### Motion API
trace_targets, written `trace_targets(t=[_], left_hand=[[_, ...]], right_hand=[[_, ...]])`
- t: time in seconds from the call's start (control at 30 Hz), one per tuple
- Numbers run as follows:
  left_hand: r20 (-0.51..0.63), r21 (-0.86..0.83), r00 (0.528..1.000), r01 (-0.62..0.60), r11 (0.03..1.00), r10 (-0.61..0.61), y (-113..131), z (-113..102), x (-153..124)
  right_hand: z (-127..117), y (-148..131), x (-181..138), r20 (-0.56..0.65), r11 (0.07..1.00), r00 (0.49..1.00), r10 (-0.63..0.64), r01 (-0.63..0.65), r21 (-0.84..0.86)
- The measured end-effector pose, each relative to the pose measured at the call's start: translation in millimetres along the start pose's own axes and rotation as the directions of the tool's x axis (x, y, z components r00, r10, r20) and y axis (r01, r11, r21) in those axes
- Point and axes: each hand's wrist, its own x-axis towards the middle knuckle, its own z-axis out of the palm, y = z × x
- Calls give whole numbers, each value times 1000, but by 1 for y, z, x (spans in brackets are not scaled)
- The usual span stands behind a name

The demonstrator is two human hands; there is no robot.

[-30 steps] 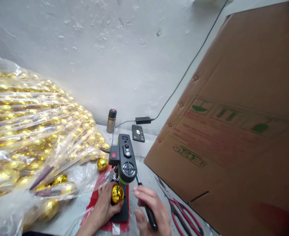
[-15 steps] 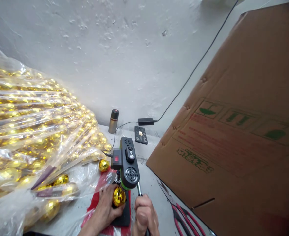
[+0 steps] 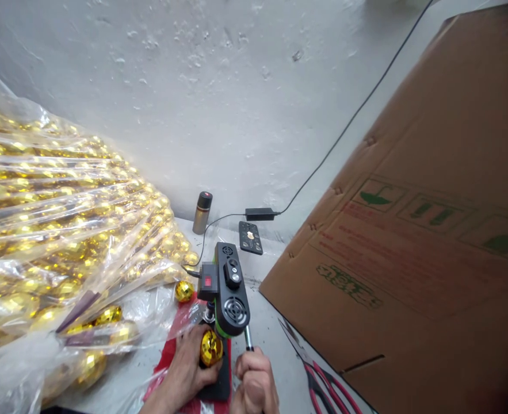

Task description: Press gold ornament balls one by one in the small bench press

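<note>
A small black bench drill (image 3: 230, 290) with a green band stands on a dark base over a red mat (image 3: 174, 351). My left hand (image 3: 187, 368) is closed around a gold mirror ball (image 3: 211, 347) and holds it on the base under the drill head. My right hand (image 3: 254, 385) is a fist around the drill's metal lever (image 3: 248, 339), low at the frame's bottom edge. Another gold ball (image 3: 184, 291) lies loose just left of the drill.
Clear bags full of gold balls (image 3: 55, 230) pile up on the left. A big cardboard sheet (image 3: 409, 241) leans on the right, with red-handled scissors (image 3: 318, 379) before it. By the wall stand a metal bottle (image 3: 202, 212), a remote (image 3: 251, 237) and a power adapter (image 3: 260, 214).
My right hand has closed round the lever and drawn it down toward me. The left hand keeps the ball in place. The view has shifted slightly.
</note>
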Motion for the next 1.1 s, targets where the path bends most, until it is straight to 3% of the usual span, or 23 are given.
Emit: trace_targets(t=[0.17,0.33,0.6,0.83,0.97,1.1], left_hand=[[4,-2,1000,6,1000,-6,1,2,0],[20,-19,999,30,999,-29,6,-2,1],[38,-50,999,29,998,-28,8,-7,3],[-5,-51,1000,3,999,-3,5,-1,4],[15,-36,1000,2,999,-1,8,-2,4],[25,-28,1000,-3,1000,4,7,-2,3]], right_hand=[[-8,-2,-2,108,998,993,56,-52,-43],[-13,-4,-1,130,996,988,84,-84,-9],[-11,1,-5,117,996,989,87,-85,-20],[3,7,-4,-27,999,1000,-7,6,-38],[-1,8,-16,5,999,1000,25,-24,-48],[-10,13,-31,117,996,991,70,-63,-62]])
